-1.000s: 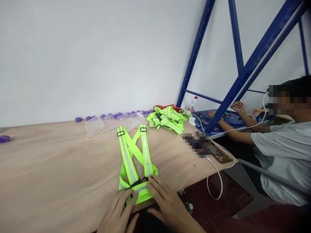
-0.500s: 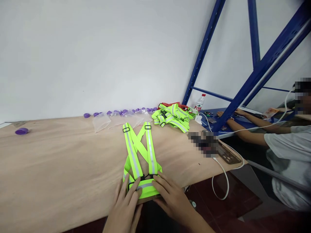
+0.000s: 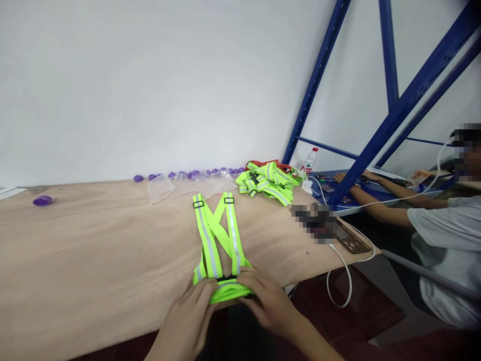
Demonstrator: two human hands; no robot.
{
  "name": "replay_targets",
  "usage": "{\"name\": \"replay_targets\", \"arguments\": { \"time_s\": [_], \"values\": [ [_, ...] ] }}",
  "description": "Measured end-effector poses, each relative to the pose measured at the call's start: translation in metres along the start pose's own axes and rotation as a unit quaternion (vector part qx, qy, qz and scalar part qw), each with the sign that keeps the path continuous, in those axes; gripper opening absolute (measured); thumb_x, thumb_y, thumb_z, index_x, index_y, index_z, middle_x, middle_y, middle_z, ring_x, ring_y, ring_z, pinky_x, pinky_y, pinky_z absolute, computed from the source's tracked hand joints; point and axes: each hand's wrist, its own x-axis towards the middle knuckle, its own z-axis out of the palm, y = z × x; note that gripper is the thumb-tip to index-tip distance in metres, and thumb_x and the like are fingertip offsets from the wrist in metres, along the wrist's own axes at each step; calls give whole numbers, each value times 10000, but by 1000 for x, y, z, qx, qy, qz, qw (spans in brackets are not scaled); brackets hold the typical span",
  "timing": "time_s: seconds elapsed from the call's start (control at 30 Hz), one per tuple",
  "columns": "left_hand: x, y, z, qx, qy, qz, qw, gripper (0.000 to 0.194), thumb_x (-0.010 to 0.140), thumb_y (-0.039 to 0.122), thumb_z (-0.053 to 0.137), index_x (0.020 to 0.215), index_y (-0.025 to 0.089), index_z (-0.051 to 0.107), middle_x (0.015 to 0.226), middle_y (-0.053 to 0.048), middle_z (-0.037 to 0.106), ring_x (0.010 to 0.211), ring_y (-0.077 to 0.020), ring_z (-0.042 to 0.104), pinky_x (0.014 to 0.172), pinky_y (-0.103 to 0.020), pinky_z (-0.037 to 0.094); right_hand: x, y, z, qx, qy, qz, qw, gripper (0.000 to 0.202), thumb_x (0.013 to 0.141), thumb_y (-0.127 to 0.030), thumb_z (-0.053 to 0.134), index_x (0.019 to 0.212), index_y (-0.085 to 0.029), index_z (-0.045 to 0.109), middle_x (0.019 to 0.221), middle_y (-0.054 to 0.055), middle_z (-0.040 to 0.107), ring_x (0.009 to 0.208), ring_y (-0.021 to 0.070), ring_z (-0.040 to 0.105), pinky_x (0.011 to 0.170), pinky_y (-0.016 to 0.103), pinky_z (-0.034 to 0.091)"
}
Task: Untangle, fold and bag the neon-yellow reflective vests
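A neon yellow reflective strap vest (image 3: 216, 233) lies flat on the wooden table (image 3: 93, 255), its straps crossed and its waistband at the near edge. My left hand (image 3: 190, 316) pinches the left end of the waistband. My right hand (image 3: 265, 298) grips the right end at the table's edge. Both hands curl around the band.
A pile of more yellow vests (image 3: 268, 181) lies at the far right. Clear plastic bags (image 3: 161, 186) and purple caps (image 3: 42, 201) line the back. A blue rack (image 3: 391, 105) stands right, where another person (image 3: 432, 225) sits. A white cable (image 3: 340, 273) hangs off the table.
My fingers lay flat on the waistband before; now both hands have closed on its ends. The view has shifted slightly left.
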Motion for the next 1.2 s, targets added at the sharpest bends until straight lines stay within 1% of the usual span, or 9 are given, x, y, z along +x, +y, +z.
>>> {"name": "replay_targets", "arguments": {
  "time_s": [0.2, 0.3, 0.4, 0.53, 0.67, 0.8, 0.9, 1.07, 1.2],
  "values": [
    [42, -16, -15, -43, -79, -130, 987, 306, 1030, 266, 324, 1130, 248, 613, 967, -65, 732, 853, -248, 693, 724, -332, 512, 37, 14, -2, 108, 0, 168, 980, 93, 990, -254, 523, 1032, -211, 595, 913, 25, 687, 842, 189, 648, 733, 297, 497],
    [58, -32, -6, -2, -81, -134, 988, 339, 1026, 304, 337, 1031, 228, 667, 959, -83, 708, 888, -267, 675, 768, -366, 507, 50, 26, 6, 69, 14, 194, 978, 113, 989, -244, 524, 932, -198, 610, 906, 32, 664, 877, 197, 626, 783, 311, 478],
    [62, -44, 9, 58, -39, -121, 990, 319, 1012, 303, 378, 1072, 220, 680, 1042, -103, 673, 972, -286, 645, 838, -417, 506, 54, 35, 14, -15, 16, 183, 983, 90, 955, -238, 584, 909, -182, 637, 961, 65, 650, 958, 232, 601, 860, 367, 476],
    [55, -49, 22, 88, 30, -97, 991, 265, 1014, 302, 413, 1118, 205, 637, 1161, -116, 655, 1035, -289, 626, 851, -427, 518, 50, 36, 20, -82, 44, 148, 985, 210, 922, -216, 626, 1128, -174, 623, 1099, 111, 637, 1026, 256, 592, 880, 396, 500],
    [42, -49, 22, 103, 47, -27, 993, 295, 1039, 338, 382, 992, 211, 643, 1075, -90, 711, 1014, -284, 656, 879, -445, 527, 39, 26, 21, -114, 32, 66, 991, 145, 958, -264, 597, 1076, -194, 643, 1109, 107, 676, 1071, 252, 611, 938, 406, 508],
    [17, -49, 27, 125, 71, 35, 989, 442, 957, 545, 528, 1218, 195, 599, 1212, -122, 709, 1174, -327, 635, 1004, -489, 502, 17, 17, 16, -126, -4, 13, 992, 515, 910, -518, 644, 1274, -157, 588, 1308, 150, 641, 1341, 287, 491, 1115, 450, 424],
    [-6, -51, 37, 123, 78, 52, 988, 605, 902, 600, 573, 1358, 204, 527, 1342, -128, 655, 1275, -342, 586, 966, -442, 550, 0, 10, 13, -137, -26, -10, 990, 688, 866, -607, 655, 1349, -131, 538, 1372, 162, 611, 1389, 282, 455, 1172, 442, 365],
    [-25, -55, 37, 74, 96, 76, 990, 407, 971, 461, 494, 1344, 310, 553, 1243, -45, 727, 1071, -255, 723, 834, -295, 603, -13, 0, 13, -105, -19, -18, 994, 390, 969, -428, 547, 1295, -216, 575, 1283, 96, 688, 1243, 230, 600, 1097, 406, 414],
    [-7, -44, 14, -16, 68, -3, 998, 304, 977, 505, 488, 1173, 314, 621, 1019, -20, 783, 841, -233, 763, 665, -265, 597, 3, 0, 11, -7, 12, 86, 996, 249, 909, -396, 645, 1101, -239, 643, 1000, 35, 760, 945, 200, 691, 949, 348, 470]
  ]
}}
